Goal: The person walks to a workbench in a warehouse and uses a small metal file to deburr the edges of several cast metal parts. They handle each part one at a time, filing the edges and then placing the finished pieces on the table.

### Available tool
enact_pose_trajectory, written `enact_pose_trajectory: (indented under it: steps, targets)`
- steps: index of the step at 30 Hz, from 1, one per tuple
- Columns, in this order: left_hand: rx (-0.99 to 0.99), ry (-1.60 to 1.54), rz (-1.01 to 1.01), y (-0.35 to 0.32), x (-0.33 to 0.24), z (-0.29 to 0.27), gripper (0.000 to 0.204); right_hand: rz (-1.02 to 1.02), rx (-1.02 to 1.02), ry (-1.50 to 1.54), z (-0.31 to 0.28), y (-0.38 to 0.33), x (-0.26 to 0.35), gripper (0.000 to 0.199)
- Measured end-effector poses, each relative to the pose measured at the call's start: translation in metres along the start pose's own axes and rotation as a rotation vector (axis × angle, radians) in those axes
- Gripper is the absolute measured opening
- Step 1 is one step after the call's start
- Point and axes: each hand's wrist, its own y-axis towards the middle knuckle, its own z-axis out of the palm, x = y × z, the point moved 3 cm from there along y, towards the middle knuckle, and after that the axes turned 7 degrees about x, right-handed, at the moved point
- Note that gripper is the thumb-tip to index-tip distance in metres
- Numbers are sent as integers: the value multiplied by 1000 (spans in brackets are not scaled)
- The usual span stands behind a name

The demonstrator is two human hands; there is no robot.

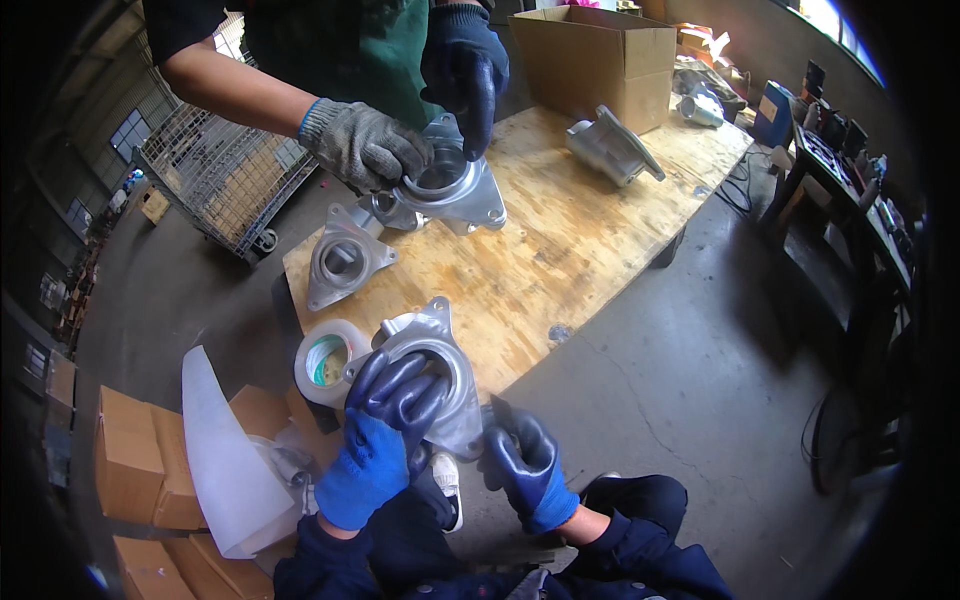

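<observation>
My left hand (385,425), in a blue glove with a dark coated front, grips a silvery metal casting (465,415) with a triangular flange and a round bore. Its fingers reach over the bore's edge. The casting is tilted at the table's near edge. My right hand (525,465), gloved alike, is closed beside the flange's lower right corner; a dark shape shows at its fingertips, too blurred to name. Left of the casting lies a roll of clear tape (312,365). Another flanged casting (345,262) rests farther up the table.
Across the wooden table (540,260), a co-worker's gloved hands hold a similar casting (455,190). One more casting (615,148) lies by a cardboard box (600,65). Cartons (130,455) and a white sheet (225,455) are at left; a wire cage cart (220,170) stands behind.
</observation>
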Motion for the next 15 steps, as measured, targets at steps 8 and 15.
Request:
enact_pose_trajectory:
  steps: [8,15]
  targets:
    - [-40,-52,28,17,-2,-1,49,57,34,-13,-2,-3,6,21]
    - [-176,-21,-110,22,-1,19,58,51,5,0,-8,-2,4,17]
